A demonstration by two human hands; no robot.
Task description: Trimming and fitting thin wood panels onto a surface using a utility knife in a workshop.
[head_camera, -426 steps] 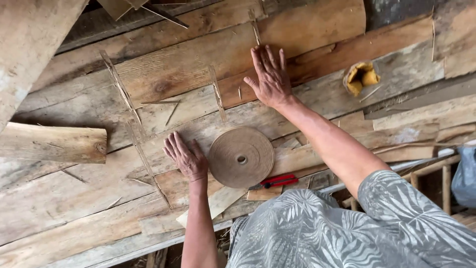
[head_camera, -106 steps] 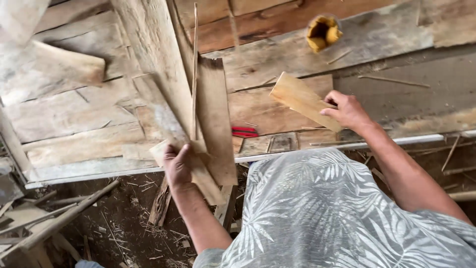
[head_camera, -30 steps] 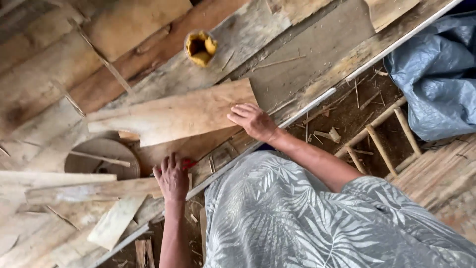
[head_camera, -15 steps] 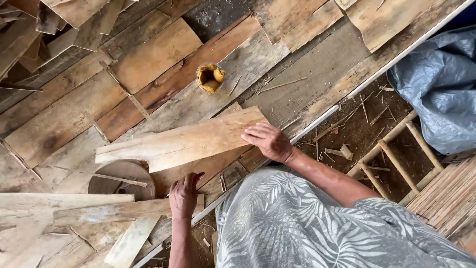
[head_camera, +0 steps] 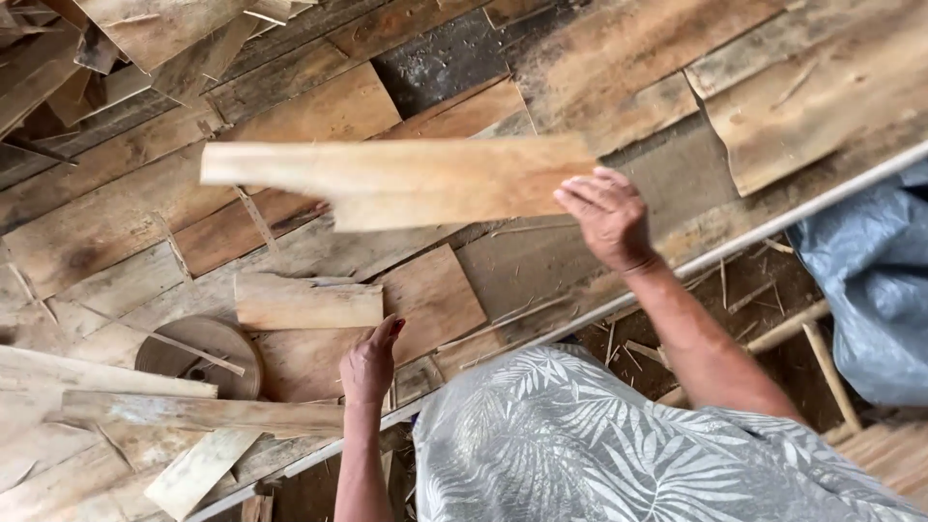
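Note:
A long pale wood sheet (head_camera: pixel 416 179) hangs above the bench, blurred, and my right hand (head_camera: pixel 606 215) grips its right end. Down at the bench's near edge, my left hand (head_camera: pixel 368 362) rests with fingers together on a square veneer piece (head_camera: pixel 425 300), holding nothing. A shorter pale board (head_camera: pixel 307 302) lies just left of those fingers. Further left sits a roll of veneer tape (head_camera: pixel 198 350), partly covered by thin strips.
The bench (head_camera: pixel 116 217) is covered with overlapping veneer sheets and planks. Long strips (head_camera: pixel 193 414) lie along its near left edge. A metal rail (head_camera: pixel 764 232) runs along the edge at right. A blue-grey tarp (head_camera: pixel 875 280) and sticks lie on the ground at right.
My right hand has lifted the long sheet and swung it level, further up the bench. The yellow-rimmed object has left the view. My left hand has hardly shifted.

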